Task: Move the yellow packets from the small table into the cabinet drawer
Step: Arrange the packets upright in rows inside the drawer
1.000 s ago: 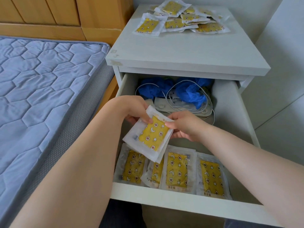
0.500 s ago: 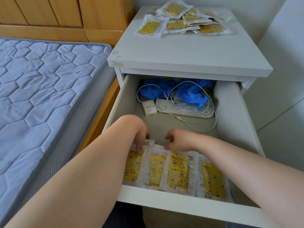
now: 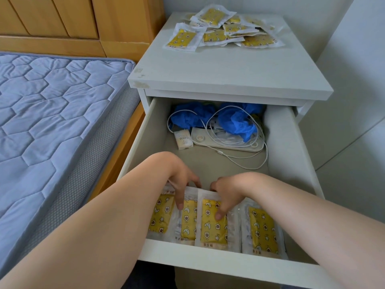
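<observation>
Left hand, right hand: grip clamped on packet row top edge in drawer. Row easily dragged crooked if hands pulled away carelessly.

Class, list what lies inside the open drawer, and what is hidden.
Front: four yellow packets, left hand and right hand gripping their tops. Back: crumpled blue material, white cable, flat white device, small white pack. Hidden: packet parts beneath the hands, anything under the blue material.
</observation>
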`<state>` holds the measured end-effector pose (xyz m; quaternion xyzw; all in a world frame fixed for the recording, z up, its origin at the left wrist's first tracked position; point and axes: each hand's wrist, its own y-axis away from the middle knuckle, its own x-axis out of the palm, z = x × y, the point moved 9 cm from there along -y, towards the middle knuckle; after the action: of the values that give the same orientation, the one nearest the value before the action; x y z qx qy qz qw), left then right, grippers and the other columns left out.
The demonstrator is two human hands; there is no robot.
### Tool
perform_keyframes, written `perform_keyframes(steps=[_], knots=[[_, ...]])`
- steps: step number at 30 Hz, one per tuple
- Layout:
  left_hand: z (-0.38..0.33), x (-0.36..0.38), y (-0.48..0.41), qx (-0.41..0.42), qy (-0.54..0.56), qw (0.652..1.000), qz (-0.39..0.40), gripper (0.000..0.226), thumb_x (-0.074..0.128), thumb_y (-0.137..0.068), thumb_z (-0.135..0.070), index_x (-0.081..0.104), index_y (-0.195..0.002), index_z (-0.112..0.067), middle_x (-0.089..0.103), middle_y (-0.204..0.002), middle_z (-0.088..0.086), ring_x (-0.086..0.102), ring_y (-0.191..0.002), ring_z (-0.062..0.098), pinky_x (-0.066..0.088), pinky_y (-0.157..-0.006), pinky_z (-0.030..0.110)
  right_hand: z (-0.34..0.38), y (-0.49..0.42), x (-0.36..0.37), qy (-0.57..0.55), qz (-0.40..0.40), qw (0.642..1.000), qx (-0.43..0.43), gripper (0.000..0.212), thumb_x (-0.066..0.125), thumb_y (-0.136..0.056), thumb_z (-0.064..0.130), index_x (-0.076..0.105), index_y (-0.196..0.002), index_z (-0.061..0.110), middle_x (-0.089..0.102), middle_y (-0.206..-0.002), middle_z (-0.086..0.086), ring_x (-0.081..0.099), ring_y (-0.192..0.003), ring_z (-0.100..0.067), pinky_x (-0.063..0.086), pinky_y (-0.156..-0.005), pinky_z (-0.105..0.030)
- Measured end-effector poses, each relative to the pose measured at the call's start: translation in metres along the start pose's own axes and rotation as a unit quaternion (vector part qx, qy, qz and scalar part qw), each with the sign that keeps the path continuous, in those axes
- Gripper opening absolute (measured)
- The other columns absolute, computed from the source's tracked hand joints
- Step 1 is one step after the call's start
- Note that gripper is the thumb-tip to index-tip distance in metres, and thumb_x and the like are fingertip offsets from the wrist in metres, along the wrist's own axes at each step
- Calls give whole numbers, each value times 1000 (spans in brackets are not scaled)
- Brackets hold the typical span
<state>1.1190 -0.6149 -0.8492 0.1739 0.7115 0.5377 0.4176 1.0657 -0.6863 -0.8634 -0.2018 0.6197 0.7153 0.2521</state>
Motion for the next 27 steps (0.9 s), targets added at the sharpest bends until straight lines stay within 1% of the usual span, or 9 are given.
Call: perform_keyframes(steps=[4,8,11,13,16,20,23,25,27], knots=[[-15,1,0,10,-37,999,20,68,72,-84,-33,39,-142,-21,48,-140,0,48,-125,23,40,-97,32,1,6,10,-7,38,999,-14,67,65,-84,45,43,-138,12,50,-135,-5,51,-120,-24,35,-84,-22],[-20,-2,-2,12,-39,999,-14,67,66,-87,-40,36,-144,-22,46,-142,1,45,-128,23,37,-99,33,-5,7,4,-26,31,999,10,69,57,-87,54,42,-139,12,51,-136,-5,52,-120,-24,38,-90,-25],[-16,-14,0,20,-1,998,-66,67,62,-90,-35,29,-148,-30,46,-143,-3,44,-129,21,37,-105,36,-25,10,-13,-84,-36,995,44,71,52,-89,56,34,-145,18,46,-143,-3,49,-125,-23,40,-103,-35],[-15,-28,5,29,31,991,-127,63,59,-92,-29,30,-148,-30,49,-141,-3,46,-126,19,37,-102,33,-37,18,-29,-100,-100,988,67,64,53,-92,47,36,-145,16,47,-142,-5,50,-124,-24,42,-100,-33],[-16,-51,17,14,33,971,-237,55,54,-94,-24,35,-146,-25,50,-138,1,49,-124,21,40,-98,32,-48,31,-55,-109,-199,969,97,47,55,-92,37,50,-133,14,57,-128,-7,58,-110,-25,48,-94,-36],[-15,-85,43,-33,-15,922,-385,36,50,-93,-22,52,-129,-21,59,-119,4,57,-108,25,49,-85,37,-55,60,-96,-87,-328,934,113,33,52,-92,34,55,-120,16,60,-118,-4,58,-104,-25,50,-87,-39],[-15,-118,81,-45,14,869,-492,24,44,-92,-21,59,-111,-19,61,-108,3,57,-94,26,44,-72,32,-58,93,-131,-107,-421,896,94,21,50,-90,25,60,-106,15,61,-102,-3,57,-92,-25,46,-74,-32],[-13,-139,110,-43,50,827,-558,22,45,-93,-22,62,-106,-20,63,-103,3,56,-87,26,44,-71,30,-63,116,-154,-123,-474,868,83,15,49,-89,20,61,-96,15,61,-91,-3,56,-85,-27,45,-69,-31],[-7,-160,139,-46,84,773,-627,21,44,-93,-21,65,-98,-18,65,-95,3,57,-84,25,46,-68,31,-71,137,-173,-135,-528,835,77,17,49,-88,18,64,-94,13,65,-92,-5,58,-85,-27,50,-72,-35]])
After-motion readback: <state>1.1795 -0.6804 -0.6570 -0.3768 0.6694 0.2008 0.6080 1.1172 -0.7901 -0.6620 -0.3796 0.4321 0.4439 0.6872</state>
